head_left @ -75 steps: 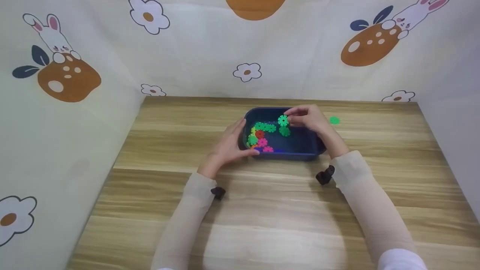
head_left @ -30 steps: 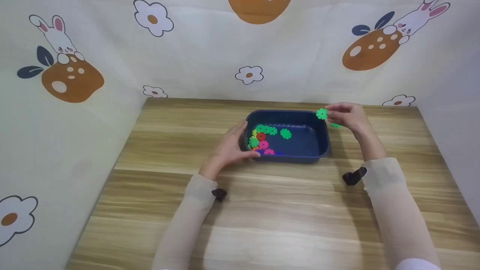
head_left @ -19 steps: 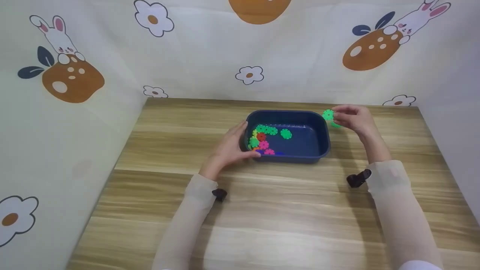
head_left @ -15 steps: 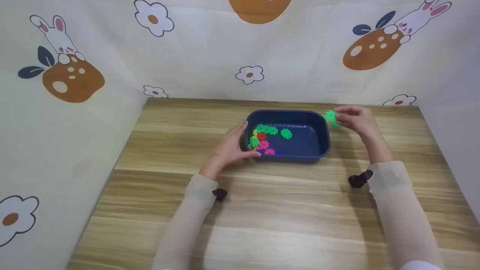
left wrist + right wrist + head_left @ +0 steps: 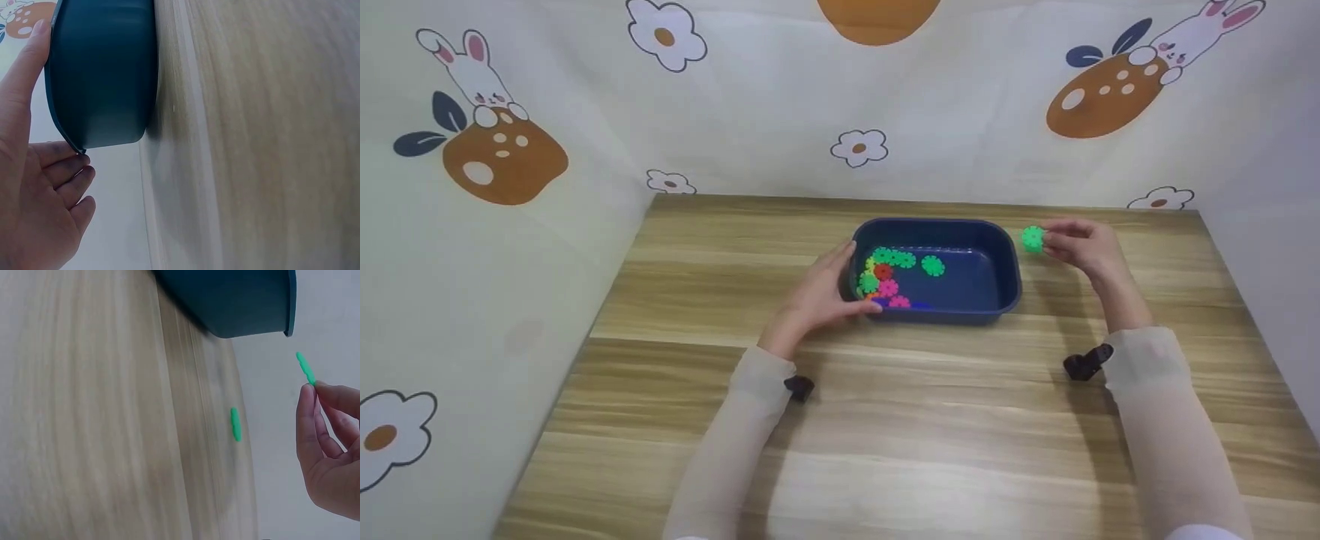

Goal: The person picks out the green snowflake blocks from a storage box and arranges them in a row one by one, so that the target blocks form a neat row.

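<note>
My left hand (image 5: 814, 292) holds the left end of a dark blue plastic tub (image 5: 997, 307), with its thumb over the near rim. In the left wrist view the fingertips touch the tub's (image 5: 104, 73) corner. At the right, my right hand (image 5: 1087, 247) pinches a green snowflake building disc (image 5: 1033, 238) between thumb and fingers. The right wrist view shows this disc (image 5: 305, 368) edge-on in the air, apart from a second green disc (image 5: 235, 424) flat on the table; from the head it covers most of that one.
Inside the tub, several discs cluster at the left, among them a red one (image 5: 883, 271), a pink one (image 5: 888, 288) and green ones (image 5: 905, 259). A green disc (image 5: 933, 265) lies nearer the middle. Patterned cloth (image 5: 765, 97) hangs behind the wooden table (image 5: 675, 300).
My right hand has carried the green disc from inside the tub to the right, then lowered it slightly over the disc on the table. The left hand has stayed on the tub.
</note>
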`<state>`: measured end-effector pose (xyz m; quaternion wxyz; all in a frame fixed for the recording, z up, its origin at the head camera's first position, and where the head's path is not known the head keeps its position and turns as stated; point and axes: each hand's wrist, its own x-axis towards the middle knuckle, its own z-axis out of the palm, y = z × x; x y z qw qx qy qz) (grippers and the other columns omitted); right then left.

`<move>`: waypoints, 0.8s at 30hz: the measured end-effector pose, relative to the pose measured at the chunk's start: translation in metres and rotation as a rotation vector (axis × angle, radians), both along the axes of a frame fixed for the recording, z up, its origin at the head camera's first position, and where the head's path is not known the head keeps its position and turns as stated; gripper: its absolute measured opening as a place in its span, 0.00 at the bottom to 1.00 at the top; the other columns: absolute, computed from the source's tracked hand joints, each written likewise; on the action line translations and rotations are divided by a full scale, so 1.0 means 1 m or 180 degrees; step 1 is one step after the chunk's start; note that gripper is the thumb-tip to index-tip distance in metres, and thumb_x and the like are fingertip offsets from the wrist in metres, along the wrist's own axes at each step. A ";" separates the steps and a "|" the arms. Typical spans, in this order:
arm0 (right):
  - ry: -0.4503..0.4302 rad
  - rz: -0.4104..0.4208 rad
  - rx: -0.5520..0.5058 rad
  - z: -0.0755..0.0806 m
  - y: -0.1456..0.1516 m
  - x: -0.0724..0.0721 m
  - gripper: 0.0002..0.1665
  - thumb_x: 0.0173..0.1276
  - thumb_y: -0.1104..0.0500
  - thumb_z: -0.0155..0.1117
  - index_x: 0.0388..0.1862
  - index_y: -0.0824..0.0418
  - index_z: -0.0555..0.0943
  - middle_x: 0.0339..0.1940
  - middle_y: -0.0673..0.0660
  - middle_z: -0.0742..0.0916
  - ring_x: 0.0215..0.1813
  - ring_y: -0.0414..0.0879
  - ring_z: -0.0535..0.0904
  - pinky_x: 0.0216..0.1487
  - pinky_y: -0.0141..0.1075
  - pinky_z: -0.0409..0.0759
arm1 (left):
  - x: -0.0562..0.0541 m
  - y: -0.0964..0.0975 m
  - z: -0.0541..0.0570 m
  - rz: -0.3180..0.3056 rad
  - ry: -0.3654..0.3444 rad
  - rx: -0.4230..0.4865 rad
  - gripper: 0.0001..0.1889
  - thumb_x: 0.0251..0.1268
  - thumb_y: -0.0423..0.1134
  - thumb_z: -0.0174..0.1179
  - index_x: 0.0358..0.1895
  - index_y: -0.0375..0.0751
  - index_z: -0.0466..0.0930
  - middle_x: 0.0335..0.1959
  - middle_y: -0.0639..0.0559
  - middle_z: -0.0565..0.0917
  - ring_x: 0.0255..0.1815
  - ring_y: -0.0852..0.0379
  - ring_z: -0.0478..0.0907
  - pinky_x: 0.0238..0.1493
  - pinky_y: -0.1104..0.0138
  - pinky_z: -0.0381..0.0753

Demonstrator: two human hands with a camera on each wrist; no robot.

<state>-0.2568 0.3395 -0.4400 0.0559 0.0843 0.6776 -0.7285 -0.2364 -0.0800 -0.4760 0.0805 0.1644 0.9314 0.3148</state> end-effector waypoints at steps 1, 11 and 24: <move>0.0001 -0.0013 0.0016 -0.001 0.001 0.000 0.11 0.65 0.72 0.66 0.38 0.59 0.88 0.32 0.46 0.91 0.32 0.36 0.88 0.40 0.25 0.86 | 0.000 0.000 0.000 0.0000 -0.0007 -0.0004 0.61 0.48 0.66 0.73 0.81 0.51 0.47 0.83 0.48 0.52 0.83 0.46 0.50 0.81 0.49 0.54; 0.0010 -0.0160 0.0130 -0.008 0.010 0.003 0.10 0.66 0.72 0.65 0.41 0.60 0.86 0.32 0.45 0.90 0.32 0.36 0.88 0.41 0.26 0.87 | 0.001 -0.001 0.000 -0.0023 0.0007 -0.0008 0.60 0.48 0.67 0.72 0.81 0.51 0.47 0.83 0.50 0.52 0.83 0.47 0.49 0.81 0.49 0.54; -0.0184 -0.0413 0.0134 -0.006 0.015 0.003 0.11 0.67 0.73 0.63 0.37 0.58 0.86 0.29 0.44 0.89 0.30 0.36 0.87 0.39 0.27 0.87 | 0.002 0.000 0.001 -0.0026 0.0001 -0.0061 0.61 0.48 0.69 0.71 0.81 0.52 0.46 0.83 0.52 0.49 0.84 0.49 0.48 0.81 0.49 0.54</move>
